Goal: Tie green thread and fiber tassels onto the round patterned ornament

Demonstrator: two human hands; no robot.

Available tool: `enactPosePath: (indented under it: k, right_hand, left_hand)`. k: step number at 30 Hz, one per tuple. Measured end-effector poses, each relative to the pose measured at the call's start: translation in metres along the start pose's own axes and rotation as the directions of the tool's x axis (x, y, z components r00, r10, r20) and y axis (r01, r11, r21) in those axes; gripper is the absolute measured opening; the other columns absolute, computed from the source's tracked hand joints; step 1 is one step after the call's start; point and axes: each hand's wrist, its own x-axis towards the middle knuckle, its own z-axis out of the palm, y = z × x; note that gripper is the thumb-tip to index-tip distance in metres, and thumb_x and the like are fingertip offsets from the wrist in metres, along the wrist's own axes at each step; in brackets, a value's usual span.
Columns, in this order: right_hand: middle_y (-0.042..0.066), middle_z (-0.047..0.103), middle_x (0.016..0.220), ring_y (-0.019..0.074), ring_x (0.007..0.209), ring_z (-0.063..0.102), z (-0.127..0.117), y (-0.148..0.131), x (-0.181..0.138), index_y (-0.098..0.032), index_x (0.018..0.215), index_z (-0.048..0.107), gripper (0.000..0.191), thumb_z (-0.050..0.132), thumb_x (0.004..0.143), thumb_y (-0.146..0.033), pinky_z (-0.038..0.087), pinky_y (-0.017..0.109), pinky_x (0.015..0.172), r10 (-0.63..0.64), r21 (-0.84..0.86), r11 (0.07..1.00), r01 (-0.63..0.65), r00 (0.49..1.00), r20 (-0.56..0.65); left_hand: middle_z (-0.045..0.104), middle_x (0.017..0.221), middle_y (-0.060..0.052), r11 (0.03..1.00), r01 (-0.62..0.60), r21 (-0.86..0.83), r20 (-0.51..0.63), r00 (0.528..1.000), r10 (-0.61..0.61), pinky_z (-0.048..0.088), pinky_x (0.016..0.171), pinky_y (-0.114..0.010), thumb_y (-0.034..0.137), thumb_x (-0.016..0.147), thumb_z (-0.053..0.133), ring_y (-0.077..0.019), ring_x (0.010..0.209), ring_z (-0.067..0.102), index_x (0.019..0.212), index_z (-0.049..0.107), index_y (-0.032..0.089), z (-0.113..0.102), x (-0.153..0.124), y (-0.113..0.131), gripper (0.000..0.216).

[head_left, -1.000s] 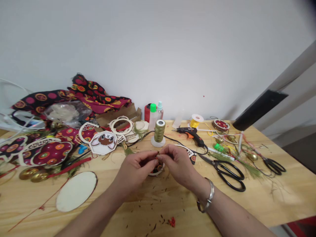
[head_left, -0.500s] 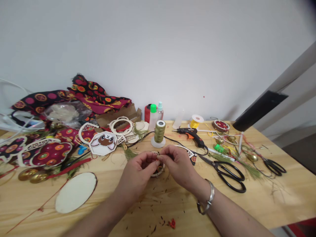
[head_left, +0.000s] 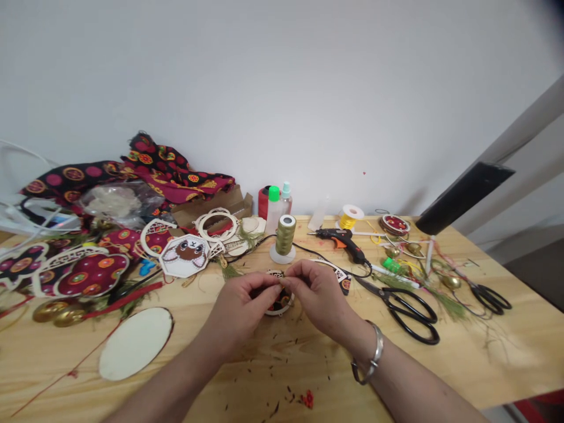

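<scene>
Both hands meet at the middle of the table, thumbs and forefingers pinched. Beneath them lies a small round ornament (head_left: 278, 306) with a pale cut-out rim and dark patterned cloth inside, partly covered by my fingers. My left hand (head_left: 247, 305) and my right hand (head_left: 318, 296) are closed at the fingertips, close together above the ornament's upper edge. Whatever is between the fingertips is too small to make out. Just behind the hands stands a cone of olive thread (head_left: 285, 235). A silver bracelet circles my right wrist.
Black-handled scissors (head_left: 408, 311) and a black glue gun (head_left: 341, 239) lie to the right. An oval pale board (head_left: 136, 343) lies front left. Ornament pieces and patterned cloth (head_left: 176, 170) crowd the left; bottles (head_left: 274, 211) stand by the wall. Scraps dot the table (head_left: 352, 376).
My left hand has shifted slightly and its fingers have straightened a little, uncovering more of the round ornament. My right hand stays nearly where it was.
</scene>
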Motion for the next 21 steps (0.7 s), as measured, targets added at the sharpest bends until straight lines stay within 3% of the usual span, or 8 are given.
enactPosePath:
  k: [4,9,16,21]
  right_hand:
    - [-0.002,0.058,0.061,0.0102,0.058,0.050,0.000,0.001,0.001,-0.016,0.065,0.058,0.010,0.058,0.075,-0.019,0.041,0.021,0.056,0.004,0.018,1.000,-0.004,1.000,0.008]
    - [-0.002,0.057,0.060,0.0098,0.058,0.049,-0.002,-0.001,-0.001,-0.016,0.064,0.060,0.010,0.060,0.074,-0.019,0.040,0.021,0.056,0.004,0.008,1.000,-0.004,1.000,-0.006]
    - [-0.002,0.058,0.058,0.0091,0.055,0.048,-0.003,-0.007,-0.001,-0.015,0.062,0.061,0.010,0.062,0.071,-0.019,0.040,0.021,0.054,0.021,0.074,0.997,-0.020,1.000,-0.008]
    - [-0.002,0.059,0.057,0.0087,0.054,0.049,-0.006,-0.011,0.001,-0.014,0.060,0.062,0.008,0.065,0.066,-0.018,0.041,0.020,0.054,0.061,0.189,0.980,-0.063,0.998,0.013]
  left_hand:
    - [0.074,0.077,-0.002,1.000,-0.001,0.004,0.012,1.000,0.001,0.045,0.070,-0.026,0.026,0.072,0.063,-0.0188,0.075,0.062,0.085,0.075,0.021,-0.001,0.001,-0.003,0.019]
    - [0.073,0.076,-0.003,0.981,0.089,-0.174,0.020,0.996,-0.087,0.044,0.067,-0.025,0.026,0.068,0.068,-0.0166,0.071,0.060,0.082,0.076,0.020,-0.002,0.002,-0.006,0.018]
    - [0.071,0.066,-0.001,0.820,0.269,-0.506,0.144,0.963,-0.227,0.043,0.057,-0.018,0.024,0.059,0.076,-0.0103,0.059,0.058,0.070,0.075,0.017,0.000,0.004,-0.009,0.013]
    - [0.070,0.062,-0.001,0.807,0.290,-0.515,0.152,0.957,-0.247,0.041,0.054,-0.017,0.024,0.055,0.079,-0.0092,0.057,0.057,0.067,0.074,0.016,-0.001,0.005,-0.012,0.015]
